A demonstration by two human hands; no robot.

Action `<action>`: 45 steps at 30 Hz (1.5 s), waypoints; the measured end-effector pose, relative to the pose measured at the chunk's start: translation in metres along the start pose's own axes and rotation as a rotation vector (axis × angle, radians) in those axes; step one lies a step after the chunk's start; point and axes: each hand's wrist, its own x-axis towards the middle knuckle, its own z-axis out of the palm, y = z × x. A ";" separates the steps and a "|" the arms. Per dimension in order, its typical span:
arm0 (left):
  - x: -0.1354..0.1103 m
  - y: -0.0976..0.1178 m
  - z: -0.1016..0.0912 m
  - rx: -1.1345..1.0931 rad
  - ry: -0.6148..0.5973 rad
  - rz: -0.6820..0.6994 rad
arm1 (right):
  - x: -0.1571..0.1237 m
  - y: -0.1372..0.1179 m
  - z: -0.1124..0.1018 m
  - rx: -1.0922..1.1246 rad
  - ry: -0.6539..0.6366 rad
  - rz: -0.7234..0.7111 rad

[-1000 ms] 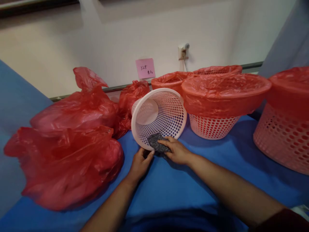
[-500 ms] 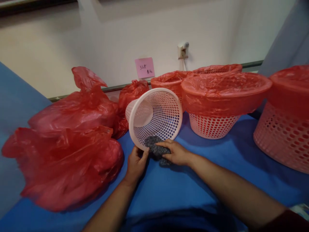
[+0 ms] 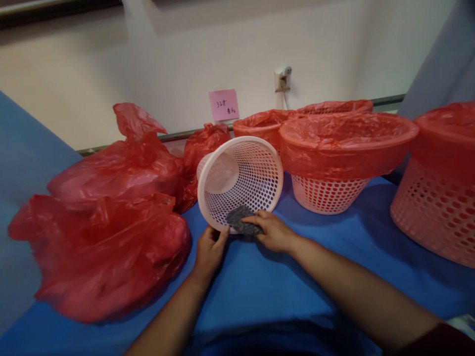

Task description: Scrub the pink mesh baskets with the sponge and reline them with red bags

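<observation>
A white plastic basket (image 3: 256, 170) with holes all over its sides lies tipped over on a blue-covered table (image 3: 252, 291), its wide mouth turned toward the viewer. The person's left hand (image 3: 210, 249) grips the lower rim, thumb in front and fingers tucked beneath. The right hand (image 3: 274, 232) holds a crumpled, speckled dark gray cloth (image 3: 243, 221) against the inside of the basket, just within the lower rim. To the left sit two large, bulging red plastic bags, one in front (image 3: 107, 262) and one behind (image 3: 118, 170), with a smaller red bag (image 3: 206, 143) just behind the basket. To the right stands a basket lined with red plastic (image 3: 330, 193); another lined basket (image 3: 438, 212) is cut off by the right edge, and more lined rims show behind. On the pale wall, a pink note (image 3: 224, 105) carries handwriting: "32" and a character after it, then smaller characters below, too small to read. Beside it is a socket (image 3: 282, 81) with a plug and cord.
</observation>
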 end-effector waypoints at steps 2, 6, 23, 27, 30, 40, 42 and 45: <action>0.001 -0.003 0.001 0.026 -0.101 -0.053 | 0.000 -0.002 0.006 0.113 -0.046 -0.084; 0.002 0.002 -0.005 0.045 0.048 0.016 | 0.003 0.013 -0.015 -0.111 0.081 0.120; 0.002 -0.005 -0.003 -0.019 -0.084 -0.039 | 0.006 0.031 -0.020 -0.073 0.110 0.093; 0.002 0.001 -0.007 -0.052 0.121 0.042 | 0.003 0.038 -0.033 -0.214 0.258 0.300; 0.000 -0.002 -0.001 -0.034 0.069 0.051 | 0.000 0.025 -0.018 -0.173 0.136 0.165; 0.005 0.002 -0.009 -0.058 0.199 0.084 | 0.003 0.031 -0.027 -0.197 0.223 0.243; 0.004 0.004 -0.009 -0.056 0.207 0.091 | 0.002 0.035 -0.032 -0.252 0.255 0.300; 0.002 -0.001 -0.002 -0.019 0.008 0.030 | 0.001 0.025 -0.020 -0.174 0.114 0.157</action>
